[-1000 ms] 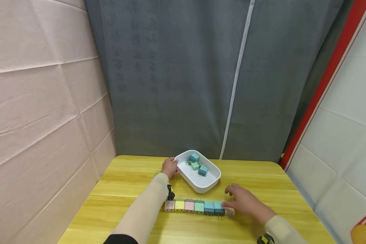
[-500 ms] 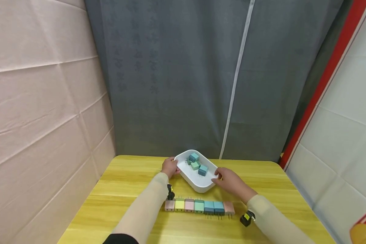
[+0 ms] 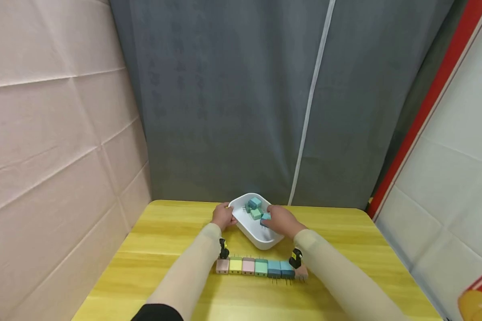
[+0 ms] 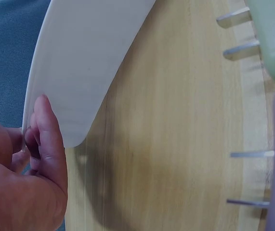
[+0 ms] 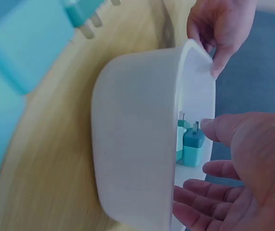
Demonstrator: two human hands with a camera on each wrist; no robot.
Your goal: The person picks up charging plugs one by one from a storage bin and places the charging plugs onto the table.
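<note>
My left hand (image 3: 222,216) grips the left rim of a white plastic bin (image 3: 260,242), thumb on one side and fingers on the other. In the bin lie several plug-in chargers with metal prongs, among them a blue charger (image 3: 255,203) and a green charger (image 3: 256,214). My right hand (image 3: 283,220) reaches over the bin's right side, beside a two-tone blue charger (image 5: 193,144). The right wrist view has its thumb tip close to that charger's prongs, with the other fingers spread apart below.
Nearer me, a row of chargers stands side by side on the wooden table (image 3: 176,240): a pink charger (image 3: 222,266) at the left, then yellow, pink, green and blue ones, and a pinkish charger (image 3: 301,272) at the right end. A grey curtain (image 3: 225,111) hangs behind.
My right hand has left the right end of the row, moved up and left to the bin's rim, then in over the bin. The left hand keeps its grip on the rim.
</note>
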